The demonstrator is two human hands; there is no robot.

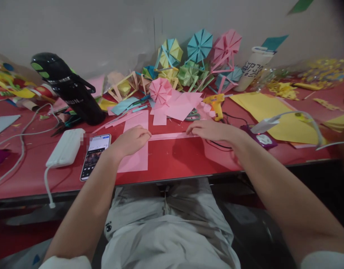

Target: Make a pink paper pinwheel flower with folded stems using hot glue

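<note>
1. The left hand [132, 141] is curling loosely, its fingertips pressing down one end of a pink strip [172, 136].
2. The right hand [208, 130] is lying nearly flat, fingers pinning the strip's other end.
3. The strip is lying flat along the red table [174, 160], crossing a pink sheet [135, 158].
4. A phone [95, 156] is lying just beside the left wrist, and a glue gun [215, 104] is sitting beyond the right hand.

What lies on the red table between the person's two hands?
In the head view, a narrow pink paper strip spans from the left hand to the right hand, flat on the red table; both hands press its ends.
</note>
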